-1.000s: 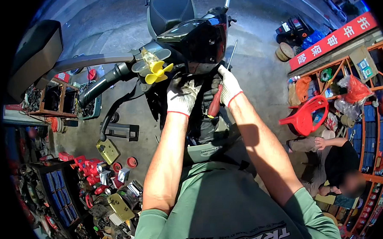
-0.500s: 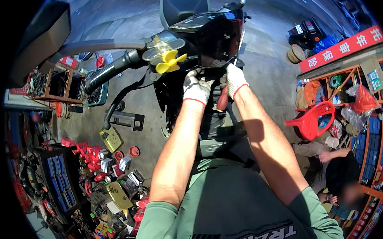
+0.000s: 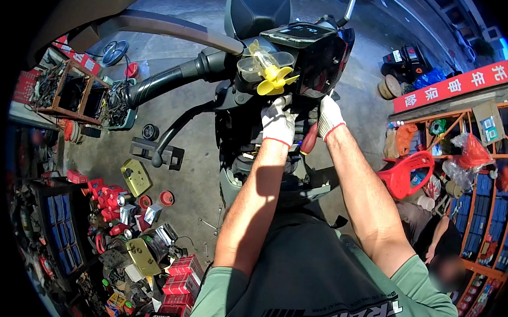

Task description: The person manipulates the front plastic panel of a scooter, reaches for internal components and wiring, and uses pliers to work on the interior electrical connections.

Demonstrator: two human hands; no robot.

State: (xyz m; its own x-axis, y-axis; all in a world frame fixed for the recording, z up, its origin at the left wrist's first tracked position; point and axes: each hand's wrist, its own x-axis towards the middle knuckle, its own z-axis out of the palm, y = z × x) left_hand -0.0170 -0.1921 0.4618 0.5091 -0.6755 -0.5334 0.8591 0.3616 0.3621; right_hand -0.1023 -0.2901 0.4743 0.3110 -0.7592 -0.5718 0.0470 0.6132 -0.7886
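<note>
My left hand (image 3: 278,122), in a white glove with a red cuff, reaches in below the black dash unit (image 3: 323,62) of a scooter. Its fingers look bent inward; what they grip is hidden in shadow. My right hand (image 3: 330,118), gloved alike, is raised at the unit's lower right edge, its fingertips out of sight. A screwdriver with a dark red handle (image 3: 309,139) lies along the inner side of my right palm, handle end toward me; its shaft is hidden. Below my hands the scooter's front (image 3: 248,159) is opened up, with dark inner parts exposed.
A yellow propeller (image 3: 273,83) sits by the left handlebar (image 3: 165,83). Loose parts and red boxes (image 3: 180,283) crowd the floor at left. To the right are a red plastic chair (image 3: 408,174), orange shelving (image 3: 485,267) and another person's arm (image 3: 439,236).
The dash unit and handlebar have shifted right in view, and both my hands sit slightly farther right and lower. The screwdriver has kept its place beside my right palm.
</note>
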